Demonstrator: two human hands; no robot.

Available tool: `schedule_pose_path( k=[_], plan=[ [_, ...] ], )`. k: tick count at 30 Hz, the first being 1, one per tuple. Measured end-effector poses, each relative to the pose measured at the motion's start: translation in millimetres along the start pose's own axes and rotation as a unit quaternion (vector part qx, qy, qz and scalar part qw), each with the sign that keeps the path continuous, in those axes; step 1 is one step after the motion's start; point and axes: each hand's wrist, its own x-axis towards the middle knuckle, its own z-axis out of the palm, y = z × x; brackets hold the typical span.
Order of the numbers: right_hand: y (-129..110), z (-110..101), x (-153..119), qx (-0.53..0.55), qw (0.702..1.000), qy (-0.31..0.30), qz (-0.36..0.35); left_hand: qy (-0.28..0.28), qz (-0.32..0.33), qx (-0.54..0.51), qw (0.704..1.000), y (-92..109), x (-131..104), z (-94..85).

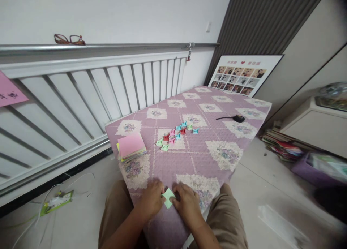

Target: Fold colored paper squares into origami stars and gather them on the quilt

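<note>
A small light-green square of folded paper [168, 197] lies at the near end of the table, one corner pointing away from me. My left hand [155, 196] grips its left side with curled fingers and the thumb on the paper. From the right, my right hand [187, 201] pinches the opposite side, its thumb resting on the edge. Further up the cloth sits a loose cluster of small folded paper pieces, among them a green one [165, 147], a red one [183, 131] and a blue one [195, 131].
A stack of coloured paper sheets [132, 145], pink on top, lies at the table's left edge. The patterned tablecloth [187, 162] also bears a black object with a strap [238, 118]. A photo board [238, 75] leans at the far end. A white radiator [121, 90] runs along the left.
</note>
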Motion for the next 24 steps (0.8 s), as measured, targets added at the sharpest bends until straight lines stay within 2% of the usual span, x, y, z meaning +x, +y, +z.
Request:
schedule_pose_path(
  k=[6, 15, 20, 22, 24],
  plan=[
    [-0.5, 1.2, 4.0, 0.022, 0.999, -0.031, -0.013, -0.008, 0.014, -0.054, 0.998, -6.8, 0.8, 5.2],
    [3.8, 1.8, 5.0, 0.091, 0.992, -0.038, -0.076, -0.022, 0.021, -0.106, 0.994, -11.2, -2.5, 7.7],
    [1.4, -1.6, 5.6, 0.101, 0.985, -0.058, -0.127, 0.017, 0.026, -0.097, 0.995, -6.8, -12.2, 1.9],
    [-1.4, -4.8, 6.8, 0.098, 0.982, -0.028, -0.16, 0.049, 0.04, -0.082, 0.995, -3.8, -16.1, -2.7],
    [-3.7, -6.0, 8.3, 0.085, 0.975, 0.029, -0.202, 0.095, 0.067, -0.025, 0.993, -1.9, -18.7, -5.5]
  ],
)
